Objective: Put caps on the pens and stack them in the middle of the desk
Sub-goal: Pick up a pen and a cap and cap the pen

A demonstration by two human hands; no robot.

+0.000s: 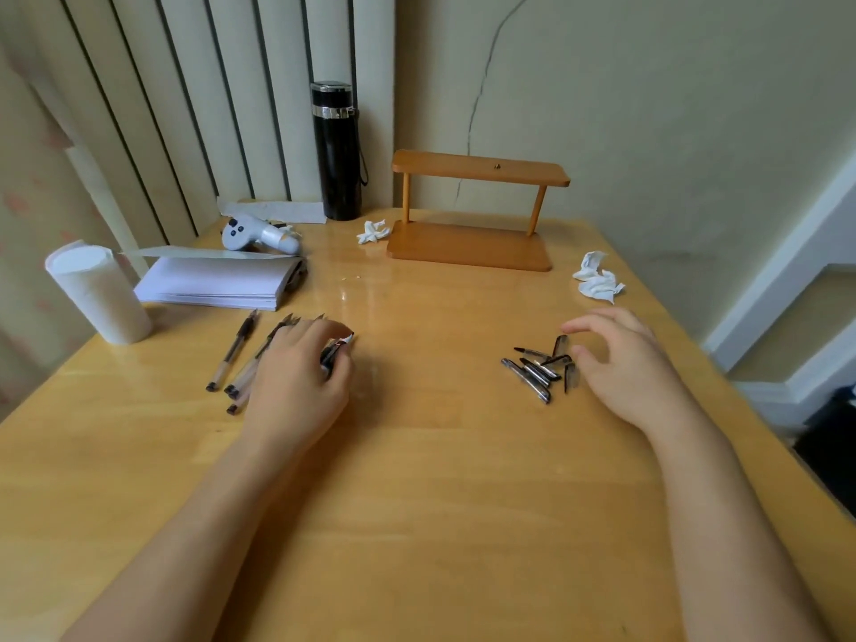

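Left hand (296,377) palm-down on desk (440,479), left of pen caps (542,368), fingers curled over group of uncapped pens (231,359); something dark pinched under thumb side (cannot tell whether pen or cap). Right hand (620,363) just right of pen caps, fingers spread and loosely curved, holding nothing, fingertips hovering at edge of pile. Crumpled tissues (597,278) beyond caps, to right. Wooden shelf (472,215) farther back behind caps; black flask (336,150) left of shelf. Paper stack (217,282) and paper roll (99,294) far left of caps.
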